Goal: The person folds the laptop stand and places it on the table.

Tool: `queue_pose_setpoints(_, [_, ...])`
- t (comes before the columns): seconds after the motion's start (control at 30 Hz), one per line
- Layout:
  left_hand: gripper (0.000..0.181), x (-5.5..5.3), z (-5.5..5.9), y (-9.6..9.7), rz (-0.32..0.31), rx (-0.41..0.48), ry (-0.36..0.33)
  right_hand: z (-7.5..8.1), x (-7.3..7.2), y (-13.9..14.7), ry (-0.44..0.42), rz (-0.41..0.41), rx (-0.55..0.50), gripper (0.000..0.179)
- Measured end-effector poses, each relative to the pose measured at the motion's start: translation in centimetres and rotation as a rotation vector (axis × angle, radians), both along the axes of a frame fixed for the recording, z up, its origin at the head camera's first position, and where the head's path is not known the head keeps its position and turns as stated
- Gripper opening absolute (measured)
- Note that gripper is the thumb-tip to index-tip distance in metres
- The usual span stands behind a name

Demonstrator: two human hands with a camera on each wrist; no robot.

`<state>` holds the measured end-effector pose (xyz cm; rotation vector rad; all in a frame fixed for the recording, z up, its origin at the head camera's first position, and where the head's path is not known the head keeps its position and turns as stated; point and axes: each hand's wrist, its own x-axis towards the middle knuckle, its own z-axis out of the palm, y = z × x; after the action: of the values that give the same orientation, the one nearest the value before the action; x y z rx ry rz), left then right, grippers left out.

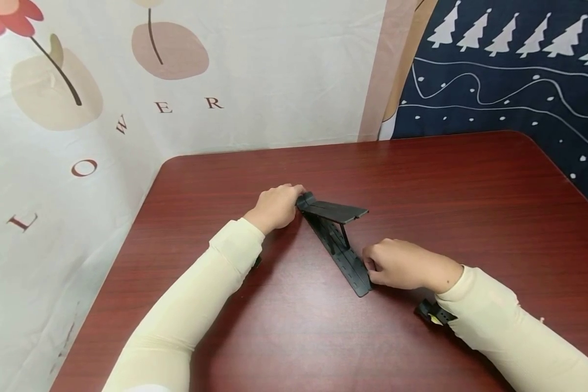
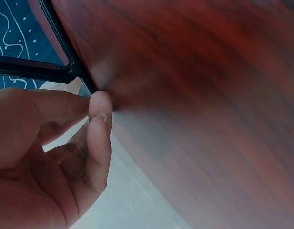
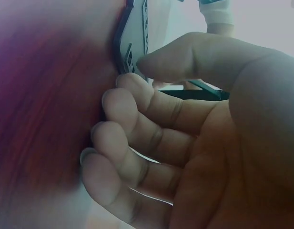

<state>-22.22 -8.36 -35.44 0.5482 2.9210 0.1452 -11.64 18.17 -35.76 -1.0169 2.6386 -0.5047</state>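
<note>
A black folding laptop stand (image 1: 345,261) stands on the table in the head view, its long slotted base running diagonally. The upper plate (image 1: 335,211) is raised at an angle from the far hinged end, and a thin strut (image 1: 344,237) props it. My left hand (image 1: 277,207) pinches the stand at that hinged end; in the left wrist view its thumb and fingertips (image 2: 100,107) meet on the dark edge. My right hand (image 1: 404,264) pinches the near end of the base. In the right wrist view, thumb and index finger close at its corner while the other fingers curl beside the tabletop.
The red-brown wooden table (image 1: 294,337) spreads around the stand. Behind it hangs a pale cloth (image 1: 274,65) with flowers and letters, and at the right a dark blue cloth (image 1: 500,92) with white trees. A black strap (image 1: 433,313) sits at the right wrist.
</note>
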Motion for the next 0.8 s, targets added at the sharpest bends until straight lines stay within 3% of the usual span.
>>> queue_pose_setpoints(0.5, [0.046,-0.7,-0.5,0.9,-0.030,0.023,0.017,-0.2,0.7,-0.9,-0.012,0.049,-0.019,0.023])
queue_pose_setpoints(0.8, [0.048,-0.7,-0.4,1.6,-0.028,0.030,-0.011,-0.6,1.1,-1.0,-0.028,0.068,-0.011,0.025])
